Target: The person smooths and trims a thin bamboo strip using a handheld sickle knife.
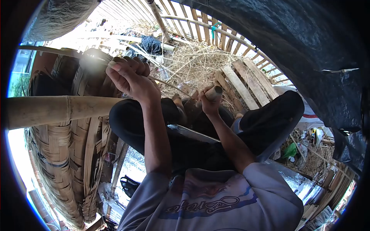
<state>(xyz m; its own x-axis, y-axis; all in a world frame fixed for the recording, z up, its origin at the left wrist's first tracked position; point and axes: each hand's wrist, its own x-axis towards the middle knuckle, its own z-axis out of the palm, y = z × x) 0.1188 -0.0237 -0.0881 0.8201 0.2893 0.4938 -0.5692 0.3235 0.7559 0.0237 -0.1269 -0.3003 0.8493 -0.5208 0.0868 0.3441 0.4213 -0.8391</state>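
Beyond the thick bamboo pole [65, 111], the person's left grip [131, 80] pinches a thin strip [170, 84]. The strip slants away from the pole toward the right grip [209, 103], curled around a thick handle [214, 92] well right of the pole.

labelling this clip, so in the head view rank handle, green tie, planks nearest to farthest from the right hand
1. Handle, held in the right hand
2. Planks, ahead and to the right
3. Green tie, on the fence beyond
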